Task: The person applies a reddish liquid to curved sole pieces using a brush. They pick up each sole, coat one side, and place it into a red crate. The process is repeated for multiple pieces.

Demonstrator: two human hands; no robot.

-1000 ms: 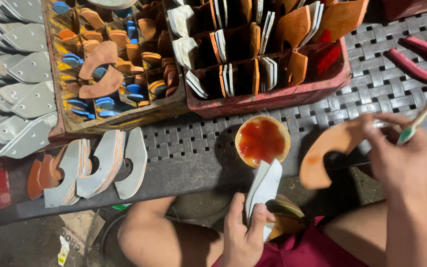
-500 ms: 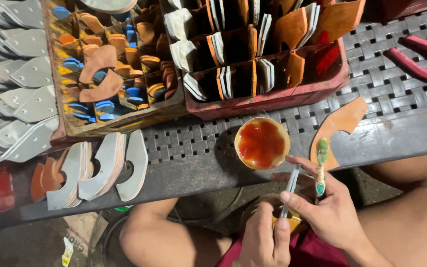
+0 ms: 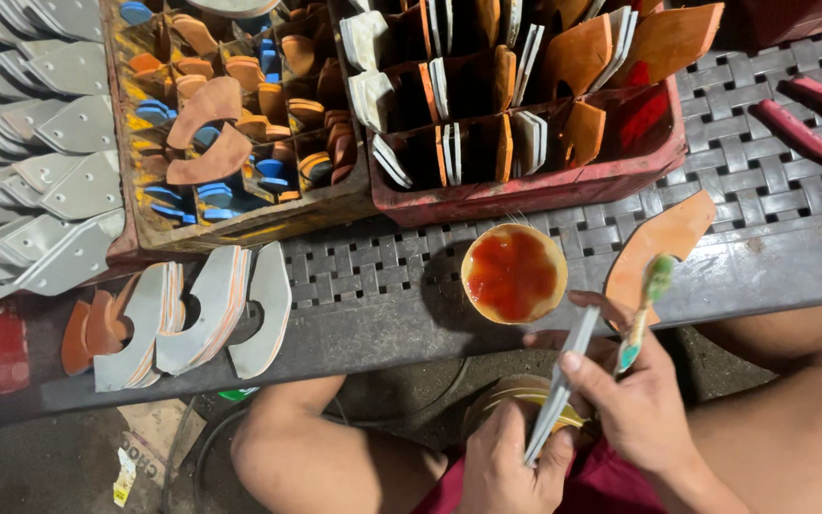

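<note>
On the woven surface (image 3: 773,181) a red crate (image 3: 525,190) of cut pieces stands behind a small bowl (image 3: 514,274) of orange glue. Below its edge, the left hand (image 3: 511,462) pinches a thin grey piece (image 3: 556,395). The right hand (image 3: 635,405) steadies that piece while gripping a glue brush (image 3: 644,309).

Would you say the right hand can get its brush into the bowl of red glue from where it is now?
Probably yes: the right hand holds the brush just right of the open bowl, with nothing between them, though its fingers also grip the grey pieces.
</note>
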